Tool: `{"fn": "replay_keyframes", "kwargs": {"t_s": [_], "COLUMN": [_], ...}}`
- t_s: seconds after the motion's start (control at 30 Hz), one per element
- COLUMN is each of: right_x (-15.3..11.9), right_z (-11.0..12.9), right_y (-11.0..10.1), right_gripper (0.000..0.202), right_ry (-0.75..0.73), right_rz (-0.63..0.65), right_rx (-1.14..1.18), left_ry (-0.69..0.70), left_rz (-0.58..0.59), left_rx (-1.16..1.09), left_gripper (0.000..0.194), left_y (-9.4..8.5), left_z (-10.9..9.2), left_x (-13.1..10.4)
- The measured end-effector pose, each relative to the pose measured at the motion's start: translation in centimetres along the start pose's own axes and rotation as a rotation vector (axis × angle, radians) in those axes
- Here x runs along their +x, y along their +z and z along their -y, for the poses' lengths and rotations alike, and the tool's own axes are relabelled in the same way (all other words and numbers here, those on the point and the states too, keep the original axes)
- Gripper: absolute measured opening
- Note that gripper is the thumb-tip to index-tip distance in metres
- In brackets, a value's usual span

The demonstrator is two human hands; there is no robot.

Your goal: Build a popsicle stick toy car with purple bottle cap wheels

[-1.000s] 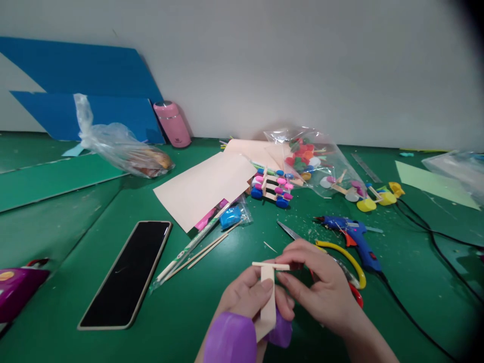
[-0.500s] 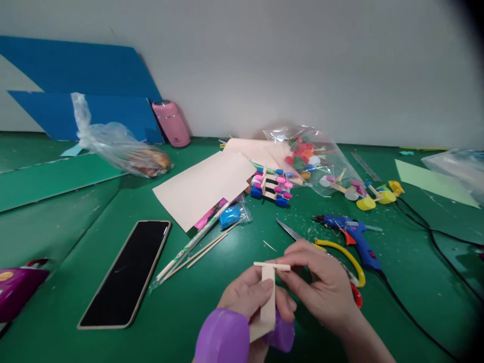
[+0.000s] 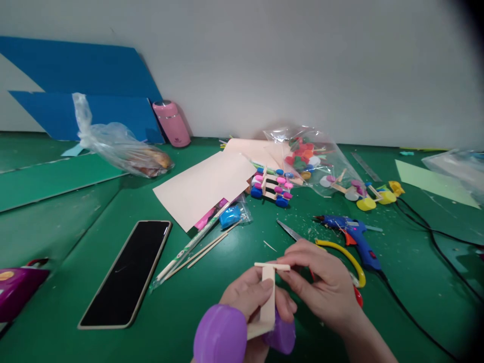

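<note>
Low in the middle of the view, my left hand grips a small wooden stick model with purple round caps at its lower end. The thumb presses on its upright flat stick. Across the top of that upright lies a short wooden stick, forming a T. My right hand pinches the right end of this short stick between thumb and fingers. Just beyond my right hand lie scissors with yellow and red handles, partly hidden by it.
A blue glue gun with a black cord lies at the right. On the left is a phone. Thin wooden sticks lie near beige paper. Small cap-wheeled models, a clear bag of caps and a pink bottle stand behind.
Almost nothing differs. The purple cap nearest me has shifted very slightly left and up as the model tilts a little; both hands keep their grips.
</note>
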State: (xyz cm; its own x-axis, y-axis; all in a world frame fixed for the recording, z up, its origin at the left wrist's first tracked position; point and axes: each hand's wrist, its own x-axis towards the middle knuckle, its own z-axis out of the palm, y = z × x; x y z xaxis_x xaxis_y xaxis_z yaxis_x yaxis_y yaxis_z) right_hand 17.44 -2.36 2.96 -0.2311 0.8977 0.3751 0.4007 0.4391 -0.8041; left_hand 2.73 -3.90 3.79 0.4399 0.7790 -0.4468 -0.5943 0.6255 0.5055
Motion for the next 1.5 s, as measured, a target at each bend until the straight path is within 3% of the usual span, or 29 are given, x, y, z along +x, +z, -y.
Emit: {"fn": "replay_keyframes", "kwargs": {"t_s": [0.47, 0.87, 1.0, 1.23, 1.33, 1.5], "right_x": [0.2, -0.2, -0.2, -1.0, -0.9, 0.0], "right_z": [-0.1, -0.5, -1.0, -0.6, -0.1, 0.2], "right_y": [-0.3, 0.8, 1.0, 0.0, 0.0, 0.4], "right_gripper": [0.014, 0.017, 0.020, 0.030, 0.025, 0.019], "right_ry": [-0.087, -0.034, -0.001, 0.181, 0.139, -0.022], "right_rz": [-0.001, -0.048, -0.019, 0.046, 0.053, 0.011], "right_rx": [-0.025, 0.003, 0.066, 0.189, 0.172, -0.085], "left_ry": [0.015, 0.027, 0.119, 0.372, 0.487, 0.609], "left_rz": [0.046, 0.028, 0.020, -0.165, -0.231, -0.336], "left_rx": [0.012, 0.117, 0.199, 0.532, 0.708, 0.846], "left_gripper": [0.020, 0.030, 0.036, 0.041, 0.036, 0.032], "left_y": [-0.4, -0.8, -0.8, -0.7, -1.0, -1.1], "left_z": [0.1, 0.2, 0.3, 0.7, 1.0, 1.3], "left_x": [0.4, 0.6, 0.7, 0.0, -0.2, -0.1]}}
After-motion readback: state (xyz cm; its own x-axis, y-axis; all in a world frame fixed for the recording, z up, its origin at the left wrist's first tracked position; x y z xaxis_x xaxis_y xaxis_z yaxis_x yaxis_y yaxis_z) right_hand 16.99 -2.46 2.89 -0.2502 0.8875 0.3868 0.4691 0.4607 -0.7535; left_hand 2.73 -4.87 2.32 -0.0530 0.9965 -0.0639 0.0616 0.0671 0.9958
